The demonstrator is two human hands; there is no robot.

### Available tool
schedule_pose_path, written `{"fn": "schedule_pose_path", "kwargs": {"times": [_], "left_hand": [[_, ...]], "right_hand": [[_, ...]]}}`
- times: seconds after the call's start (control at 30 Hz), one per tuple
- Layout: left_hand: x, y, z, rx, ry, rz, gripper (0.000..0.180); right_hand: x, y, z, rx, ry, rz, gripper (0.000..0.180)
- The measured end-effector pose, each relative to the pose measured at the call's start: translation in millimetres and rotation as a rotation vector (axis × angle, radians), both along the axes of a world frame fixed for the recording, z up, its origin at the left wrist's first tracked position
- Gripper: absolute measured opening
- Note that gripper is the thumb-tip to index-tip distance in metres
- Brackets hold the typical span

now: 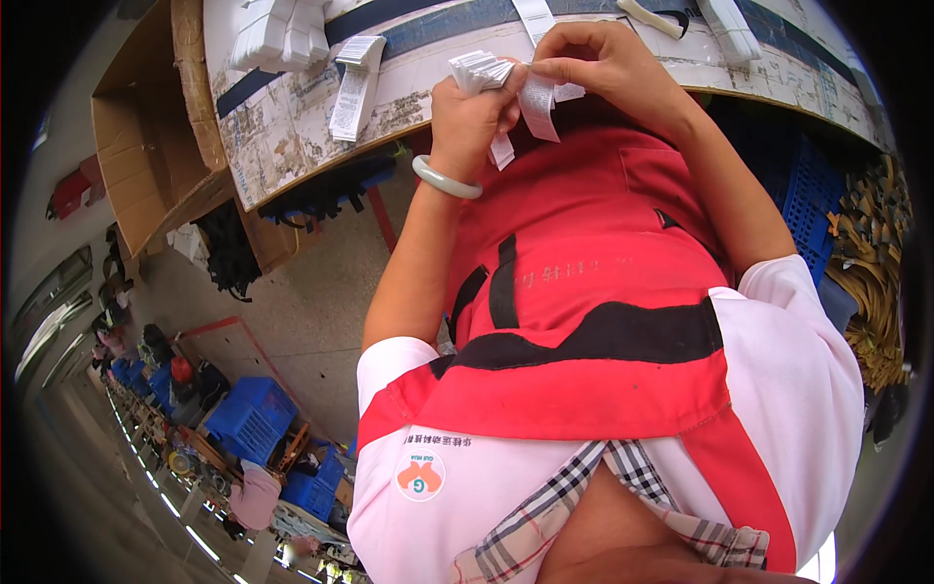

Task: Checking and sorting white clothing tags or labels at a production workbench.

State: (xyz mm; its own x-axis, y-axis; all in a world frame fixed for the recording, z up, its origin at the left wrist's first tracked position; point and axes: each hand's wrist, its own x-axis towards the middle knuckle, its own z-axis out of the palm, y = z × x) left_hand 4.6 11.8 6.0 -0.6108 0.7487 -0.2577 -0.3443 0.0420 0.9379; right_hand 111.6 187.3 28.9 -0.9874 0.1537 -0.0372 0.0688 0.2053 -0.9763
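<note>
A folded bundle of white printed labels (480, 70) sticks up from my left hand (469, 122), whose fingers are wrapped round it. Label ends (502, 151) hang out below that fist. My right hand (611, 76) is closed in a pinch close beside it, thumb and forefinger on a label strip (538, 105) that dangles in front of the red apron (593, 224). Where the fingertips of both hands meet, the strip's edge is partly hidden. A pale bangle (447, 179) circles my left wrist. Both hands are at the near edge of the worktable (282, 146).
On the table lie a folded label stack (356, 90), thicker white bundles (277, 34) at the back left, another bundle (728, 29) at the back right and a cream-handled tool (652, 18). An open cardboard box (151, 136) stands left; a blue crate (809, 200) is below right.
</note>
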Motion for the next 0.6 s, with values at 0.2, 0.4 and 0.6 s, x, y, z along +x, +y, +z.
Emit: {"fn": "schedule_pose_path", "kwargs": {"times": [0.2, 0.4, 0.6], "left_hand": [[-3.8, -4.8, -11.0, 0.150, -0.413, -0.262, 0.051], [-5.2, -5.1, -15.6, 0.201, -0.450, -0.208, 0.026], [-3.8, 1.4, -10.3, 0.133, -0.368, -0.098, 0.022]], "right_hand": [[-3.4, -10.8, 4.4, -0.181, -0.058, 0.036, 0.014], [-23.4, 8.7, -11.9, 0.395, 0.127, -0.270, 0.015], [-35.5, 31.2, -42.5, 0.606, 0.564, -0.320, 0.010]]}}
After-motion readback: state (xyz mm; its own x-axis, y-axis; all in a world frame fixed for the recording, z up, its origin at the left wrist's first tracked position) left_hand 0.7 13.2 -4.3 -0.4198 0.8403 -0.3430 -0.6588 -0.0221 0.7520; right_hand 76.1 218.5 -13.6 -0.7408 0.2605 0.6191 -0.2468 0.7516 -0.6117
